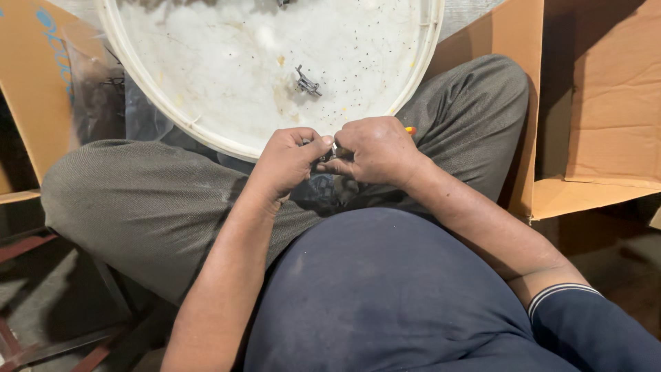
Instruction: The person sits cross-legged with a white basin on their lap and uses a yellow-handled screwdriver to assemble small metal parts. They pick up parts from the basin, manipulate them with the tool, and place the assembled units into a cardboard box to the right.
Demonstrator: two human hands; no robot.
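Your dark blue shirt [385, 296] fills the bottom of the view, closest of all, with your grey trousers [151, 200] just past it, knees spread wide to both sides.

Far on the left stands a brown cardboard flap [27, 89], and next to it a clear plastic bag [96, 103] with dark bits inside. Below your left knee you have dim floor and some reddish metal bars [27, 244], so there is a little open room there.

Your left hand [286, 162] sits over your lap, right by the near rim of the big round white tray [172, 117]. Its fingers [313, 146] are curled and pressed together, pinching a small metal part [329, 153]. That part is in the middle, between both hands, just below the tray's edge. It is mostly hidden, so you cannot tell its shape.

Up on the tray lies another small grey metal piece [308, 83], well apart from your hands, with tiny dark specks all around it.

Your right hand [375, 150] touches the left one. Its fingers are bent tight onto the same small metal part. A bit of orange [410, 129] peeks out behind its knuckles.

On the right, an open cardboard box [606, 103] stands close against your right knee, so room is tight there.
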